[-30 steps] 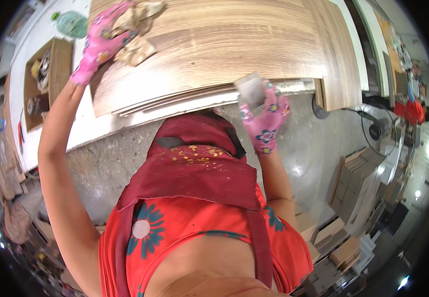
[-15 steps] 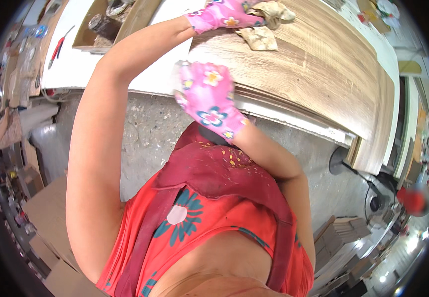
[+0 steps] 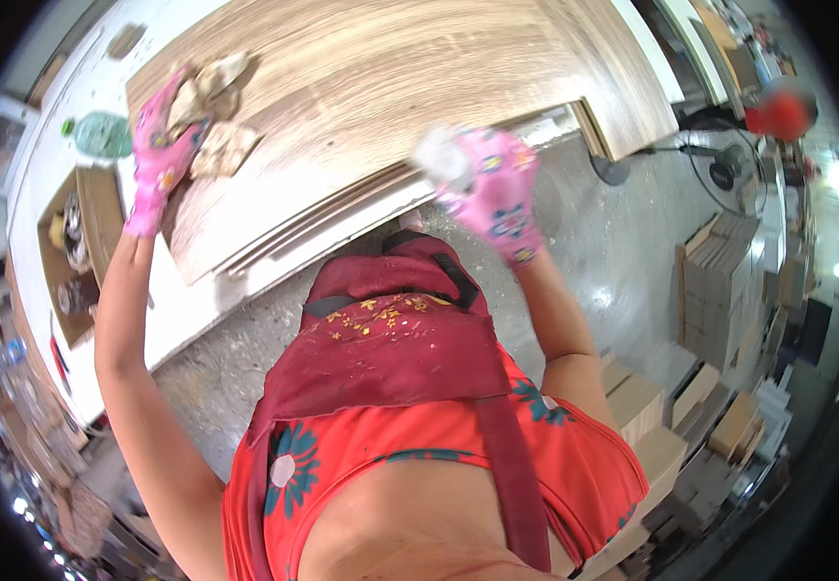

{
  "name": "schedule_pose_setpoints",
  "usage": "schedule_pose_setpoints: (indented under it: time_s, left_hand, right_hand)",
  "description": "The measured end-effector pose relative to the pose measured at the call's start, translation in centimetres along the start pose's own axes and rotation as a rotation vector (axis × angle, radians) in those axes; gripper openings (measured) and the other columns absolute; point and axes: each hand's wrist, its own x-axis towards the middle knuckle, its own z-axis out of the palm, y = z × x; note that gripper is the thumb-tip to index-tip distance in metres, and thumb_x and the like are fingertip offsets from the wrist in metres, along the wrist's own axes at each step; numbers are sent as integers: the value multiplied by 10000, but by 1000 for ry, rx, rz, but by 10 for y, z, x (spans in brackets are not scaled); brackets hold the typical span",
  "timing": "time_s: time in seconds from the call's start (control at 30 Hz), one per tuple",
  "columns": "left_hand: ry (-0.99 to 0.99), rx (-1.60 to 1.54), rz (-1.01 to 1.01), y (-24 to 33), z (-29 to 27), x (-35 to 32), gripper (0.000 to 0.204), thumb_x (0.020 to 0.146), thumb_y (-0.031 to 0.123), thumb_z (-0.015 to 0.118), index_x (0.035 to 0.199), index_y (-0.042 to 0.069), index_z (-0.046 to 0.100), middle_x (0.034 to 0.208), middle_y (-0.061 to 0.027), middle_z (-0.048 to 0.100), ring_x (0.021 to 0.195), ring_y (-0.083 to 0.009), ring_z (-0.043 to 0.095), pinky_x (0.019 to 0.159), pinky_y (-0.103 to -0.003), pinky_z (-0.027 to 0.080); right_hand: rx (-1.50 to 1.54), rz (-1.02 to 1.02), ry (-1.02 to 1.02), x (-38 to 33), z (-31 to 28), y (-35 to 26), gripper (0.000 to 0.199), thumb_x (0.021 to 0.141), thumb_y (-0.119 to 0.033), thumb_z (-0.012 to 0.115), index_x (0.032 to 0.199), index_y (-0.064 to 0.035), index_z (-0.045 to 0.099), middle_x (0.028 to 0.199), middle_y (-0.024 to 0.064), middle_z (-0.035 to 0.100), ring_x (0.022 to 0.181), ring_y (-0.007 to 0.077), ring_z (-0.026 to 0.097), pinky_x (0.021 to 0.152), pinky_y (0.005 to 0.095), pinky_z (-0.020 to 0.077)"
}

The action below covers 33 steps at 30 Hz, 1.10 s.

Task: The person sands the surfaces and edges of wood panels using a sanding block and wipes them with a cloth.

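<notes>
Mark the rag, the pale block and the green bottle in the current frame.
Rag (image 3: 226, 149): head view, on its lower part.
Block (image 3: 442, 161): head view, on its blurred pale face.
Bottle (image 3: 105, 135): head view, middle of its green body.

Pink flowered gloves (image 3: 507, 198), maroon apron (image 3: 390, 358) sprinkled with yellow, and there's the red top (image 3: 579, 426), big teal flowers (image 3: 289, 474)!
</notes>
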Motion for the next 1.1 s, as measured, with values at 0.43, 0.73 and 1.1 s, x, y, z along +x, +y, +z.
schedule_pose_setpoints:
  time_s: [0.43,0.73,1.1]
  left_hand:
    - [-816,-1,437,106,0,-7,743,549,256,802,1244,156,559,1347,-88,481,1201,-290,486,1026,-474,372]
    - [-769,-70,512,147,89,49,1043,401,264,771,1377,154,419,1425,-97,400,1283,-299,419,1084,-510,296]
    - [-640,-197,696,237,271,191,763,567,189,749,1283,109,500,1317,-119,503,1211,-291,467,1025,-409,396]
  right_hand:
    - [1139,1069,592,-6,-1,183,332,866,-27,508,1190,-45,581,1184,148,575,1043,224,574,888,289,466]
    - [1387,967,709,6,22,160,401,872,-110,590,1226,57,504,1151,97,565,1035,161,550,892,273,427]
    - [1759,945,824,-27,42,182,427,915,-193,519,1276,22,448,1201,127,549,1058,202,554,919,298,446]
